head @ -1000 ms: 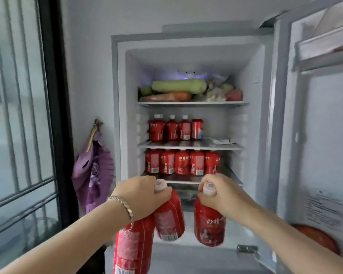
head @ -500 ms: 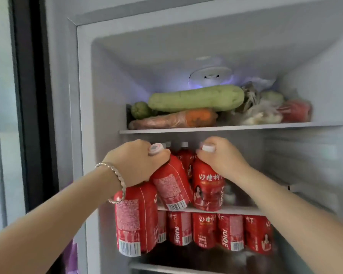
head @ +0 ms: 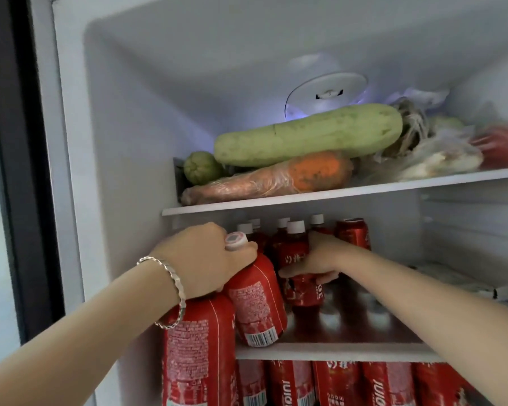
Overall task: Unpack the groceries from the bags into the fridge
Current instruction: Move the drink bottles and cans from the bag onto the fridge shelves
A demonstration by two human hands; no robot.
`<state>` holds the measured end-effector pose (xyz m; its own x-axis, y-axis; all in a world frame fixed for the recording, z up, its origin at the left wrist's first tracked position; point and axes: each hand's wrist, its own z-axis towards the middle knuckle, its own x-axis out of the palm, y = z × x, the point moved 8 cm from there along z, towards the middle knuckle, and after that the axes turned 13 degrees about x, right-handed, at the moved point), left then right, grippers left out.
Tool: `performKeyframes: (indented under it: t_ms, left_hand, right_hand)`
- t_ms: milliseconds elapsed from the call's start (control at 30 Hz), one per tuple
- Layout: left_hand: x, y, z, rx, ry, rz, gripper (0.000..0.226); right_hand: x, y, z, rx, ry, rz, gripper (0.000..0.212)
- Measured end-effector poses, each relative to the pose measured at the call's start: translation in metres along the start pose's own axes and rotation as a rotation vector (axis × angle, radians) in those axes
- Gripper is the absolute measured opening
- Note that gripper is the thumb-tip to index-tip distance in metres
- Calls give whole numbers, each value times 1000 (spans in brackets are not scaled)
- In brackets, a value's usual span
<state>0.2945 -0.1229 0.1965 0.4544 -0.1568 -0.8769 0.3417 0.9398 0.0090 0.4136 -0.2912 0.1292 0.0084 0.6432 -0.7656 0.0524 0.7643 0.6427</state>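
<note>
The juice bottle (head: 301,294) I am placing stands upright on the middle shelf (head: 335,351), just in front of the white-capped bottles (head: 282,222) at the back and left of a red can (head: 352,235). The right hand (head: 317,259) is wrapped round its body, thumb on the near side and fingers on the far side. I judge that low grip suits sliding it back against the row without tipping it.

The left hand (head: 200,259) carries two more bottles, fingers clamped round their necks. One, the tilted bottle (head: 255,303), leans with its base on the shelf's front edge, so the shelf seems to take some of its weight. The other, the hanging bottle (head: 197,347), dangles in front of the shelf and below its level. A beaded bracelet (head: 173,282) sits on that wrist.

This shelf has bare space to the right, which is where I would send the remaining two. The shelf beneath already holds a row of red bottles (head: 335,385). The top shelf (head: 335,193) carries produce: a pale green gourd (head: 305,133) lying across a film-wrapped carrot (head: 276,180), a small green fruit (head: 201,168) at the left, and bagged vegetables (head: 437,150) at the right.
</note>
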Motion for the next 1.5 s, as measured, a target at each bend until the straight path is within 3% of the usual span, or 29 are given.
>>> performKeyframes:
  t_ms: [100,200,267,367,400,433,500,533,633,800,967,1233,1367,1500]
  left_hand:
    - [1,2,-1,9,32,-28,46]
    - [2,3,0,8,26,-3,45]
    - [4,8,3,-15,-6,6,45]
    - [5,8,4,-14,-27,-13,44]
    - [4,7,3,-7,-30,-17,44]
    - [4,4,3,1,-30,-16,44]
    - [3,-5,4,18,-26,-13,43]
    - [3,-12,5,32,-22,-10,43]
    - [0,-37,9,106,-8,-17,42]
    - [-17,-75,12,168,-167,-61,49]
    - [-17,-101,14,227,-449,23,30]
    - [20,-83,34,154,-496,-71,28]
    - [70,-88,31,127,-356,49,67]
    - [117,-92,56,86,-52,-151,91]
  right_hand:
    - [7,8,11,-91,-81,73,72]
    - [19,10,25,-84,-60,129,76]
    - [21,10,26,-64,-76,58,71]
    - [2,17,-1,-143,-236,20,55]
    - [0,22,-17,-236,-156,127,55]
    - [5,29,-40,-339,29,222,63]
    - [25,39,-88,-497,387,250,94]
    - [28,38,-101,-544,405,232,97]
    - [15,31,-108,-601,156,348,78]
    - [-18,-11,-104,-513,-84,565,67]
    - [-39,-59,-99,-387,-245,585,54]
    - [-47,-79,-91,-285,-339,449,61]
    - [-54,-88,-76,-117,-475,220,84]
    - [-58,-91,-57,83,-525,-51,88]
